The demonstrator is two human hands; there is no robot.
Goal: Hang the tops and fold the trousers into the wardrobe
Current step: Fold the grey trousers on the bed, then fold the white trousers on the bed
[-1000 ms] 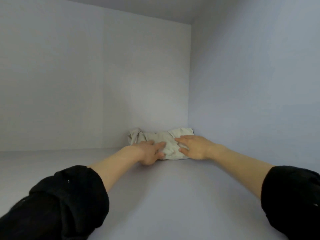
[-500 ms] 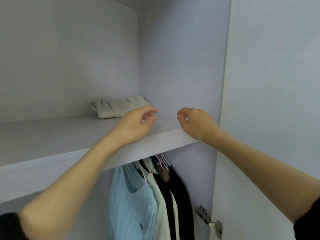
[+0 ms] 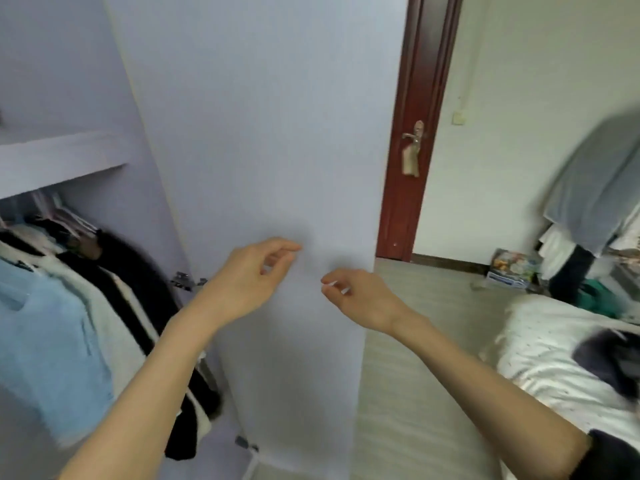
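Far to the left of both hands, a pale lilac wardrobe shelf juts out above a row of hanging tops: a light blue knitted top nearest the edge of view, then a white top, then a black top closest to the left hand. They hang below and to the left of that hand, well apart from it, on hangers that are too blurred to make out. No trousers can be made out in this view.

The left hand is raised in front of the open pale lilac wardrobe door, its fingers loosely curled and holding nothing. Just to its right and slightly lower, the right hand also hangs with fingers loosely bent and empty (the two hands are near each other but not touching). The door panel stands directly behind both hands. A small metal hinge shows on the door's edge just left of the left wrist.

Beyond the right hand stands a dark red wooden room door with a brass handle. Further right and lower, a bed with a white dotted cover carries a dark garment, blurred. Above it, a grey cloth hangs, also blurred.
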